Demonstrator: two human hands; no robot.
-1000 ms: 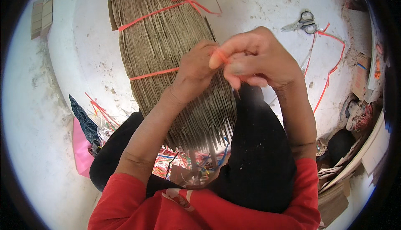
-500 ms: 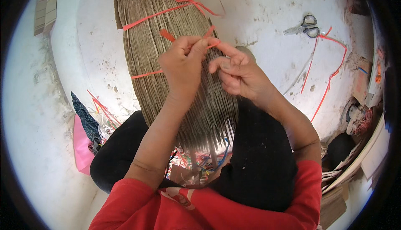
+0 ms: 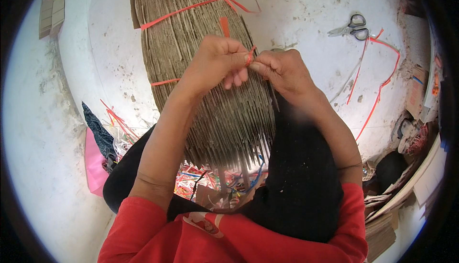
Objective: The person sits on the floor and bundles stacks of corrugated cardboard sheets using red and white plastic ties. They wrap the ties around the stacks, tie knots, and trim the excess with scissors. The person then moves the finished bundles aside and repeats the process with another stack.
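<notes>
A long stack of brown cardboard sheets (image 3: pixel 186 38), standing edge up, reaches from between my legs to the far edge. One red plastic strap (image 3: pixel 184 12) crosses it farther off, tied in a bow. Over the nearer part runs a second red strap (image 3: pixel 165 82), its middle hidden behind my left hand. My left hand (image 3: pixel 222 62) pinches this nearer strap between thumb and forefinger, where it forms a small loop. Close against it, my right hand (image 3: pixel 284 71) is closed in a pinch on the same strap at the stack's right side.
Grey-handled scissors (image 3: pixel 354 27) lie on the white floor at the right, beside loose red strap pieces (image 3: pixel 382 83). Strap scraps (image 3: pixel 191 181) litter the floor between my legs. Cardboard pieces (image 3: pixel 382 236) are piled at the lower right; pink material (image 3: pixel 94 162) lies at left.
My right hand's fingers have closed into a pinch, and the hand has shifted slightly right. The left hand has turned, its thumb now on the strap's loop.
</notes>
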